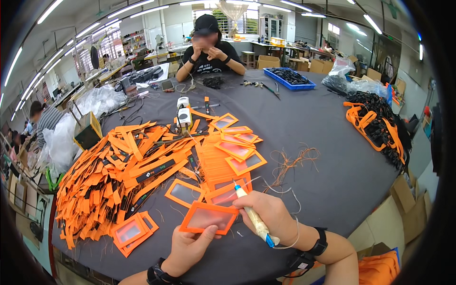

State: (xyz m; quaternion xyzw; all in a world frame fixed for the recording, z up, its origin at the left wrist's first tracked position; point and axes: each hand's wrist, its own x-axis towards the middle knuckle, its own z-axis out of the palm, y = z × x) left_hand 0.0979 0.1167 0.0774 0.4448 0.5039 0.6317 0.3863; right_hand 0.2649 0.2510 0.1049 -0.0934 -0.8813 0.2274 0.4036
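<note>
My left hand (192, 248) pinches the lower edge of an orange-framed panel with a clear window (208, 218), thumb on top, and holds it tilted above the table. My right hand (273, 214) is closed round a pen-shaped corded tool that looks like a soldering iron (256, 219). Its grip is wrapped in off-white material, with blue at both ends. The thin tip points up and away, past the panel's upper right corner, apart from it. Just beyond lie a loose framed panel (184, 192) and an overlapping stack of similar panels (232, 149).
A big heap of orange and black straps (109, 175) covers the left. Loose orange threads (294, 161) lie right of the stack. A white power adapter (183, 116), blue tray of black parts (289, 78) and black-orange strap pile (375, 126) stand farther off. Opposite sits another person (211, 52).
</note>
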